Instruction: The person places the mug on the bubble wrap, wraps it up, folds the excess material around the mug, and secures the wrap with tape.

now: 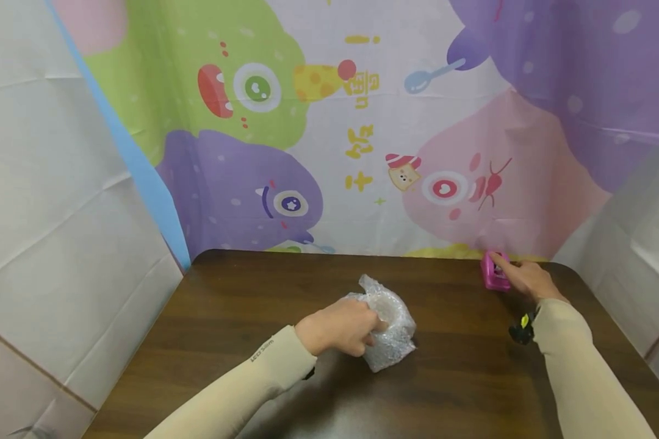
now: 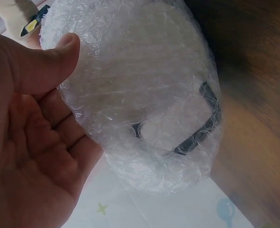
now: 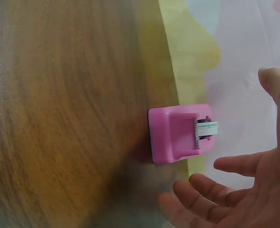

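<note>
My left hand (image 1: 343, 326) grips a bubble-wrapped bundle (image 1: 396, 344) over the middle of the table, thumb on one face and fingers behind it. Through the clear bubble wrap (image 2: 140, 61) in the left wrist view, a pale rounded shape shows, with a dark angular strip (image 2: 197, 135) near one end; the item inside is blurred by the wrap. At the far right, my right hand (image 1: 529, 280) reaches to a pink tape dispenser (image 1: 494, 281). Its fingers spread beside the dispenser in the right wrist view, holding nothing. A short end of tape (image 3: 207, 128) sticks out by the toothed cutter.
The dark wooden table (image 1: 241, 305) has rounded far corners. A cartoon-printed cloth (image 1: 357, 225) hangs right behind its far edge, close to the dispenser. Pale sheets (image 1: 60, 213) hang at the left and right sides.
</note>
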Motion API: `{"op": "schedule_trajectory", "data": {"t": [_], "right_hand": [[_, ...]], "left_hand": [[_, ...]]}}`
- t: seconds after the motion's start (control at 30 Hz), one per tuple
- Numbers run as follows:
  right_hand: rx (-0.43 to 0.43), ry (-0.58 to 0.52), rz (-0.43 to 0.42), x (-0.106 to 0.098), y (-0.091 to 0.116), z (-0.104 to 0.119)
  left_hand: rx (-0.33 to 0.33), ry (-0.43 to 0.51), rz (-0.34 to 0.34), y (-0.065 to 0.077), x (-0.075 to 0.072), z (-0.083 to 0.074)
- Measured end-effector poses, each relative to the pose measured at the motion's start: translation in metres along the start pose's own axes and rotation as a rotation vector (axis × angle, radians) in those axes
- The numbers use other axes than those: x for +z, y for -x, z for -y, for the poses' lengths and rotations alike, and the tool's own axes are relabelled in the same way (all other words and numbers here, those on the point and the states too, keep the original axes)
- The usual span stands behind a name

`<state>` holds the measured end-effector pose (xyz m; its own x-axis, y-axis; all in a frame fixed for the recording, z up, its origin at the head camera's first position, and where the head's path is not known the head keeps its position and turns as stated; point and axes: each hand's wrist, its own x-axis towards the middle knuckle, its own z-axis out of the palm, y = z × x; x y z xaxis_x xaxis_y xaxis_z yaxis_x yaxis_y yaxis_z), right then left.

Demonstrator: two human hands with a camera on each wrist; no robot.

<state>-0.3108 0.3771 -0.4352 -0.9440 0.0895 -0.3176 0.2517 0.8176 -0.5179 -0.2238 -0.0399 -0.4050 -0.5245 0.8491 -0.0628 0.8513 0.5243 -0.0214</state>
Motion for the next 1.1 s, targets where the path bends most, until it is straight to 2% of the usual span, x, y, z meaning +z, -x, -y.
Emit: {"op": "schedule_trajectory", "data": {"t": [0.2,0.4,0.63,0.83,1.1], "right_hand": [[0.012,-0.113,0.040,0.008,-0.003,-0.005],[0.018,-0.070,0.010,0.013,-0.003,-0.005],[0.021,-0.074,-0.004,0.014,-0.004,-0.004],[-0.007,-0.055,-0.043,0.016,-0.008,-0.006],[-0.060,-0.090,-0.044,0.018,-0.012,-0.007]], "left_hand": [[-0.007,0.003,0.008,0.000,-0.002,0.000],[-0.017,-0.007,0.009,0.001,-0.002,-0.001],[-0.027,0.006,0.019,0.000,0.000,-0.001],[-0.024,0.004,0.000,0.000,0.001,-0.002],[-0.042,-0.003,0.007,0.001,-0.001,-0.003]]}}
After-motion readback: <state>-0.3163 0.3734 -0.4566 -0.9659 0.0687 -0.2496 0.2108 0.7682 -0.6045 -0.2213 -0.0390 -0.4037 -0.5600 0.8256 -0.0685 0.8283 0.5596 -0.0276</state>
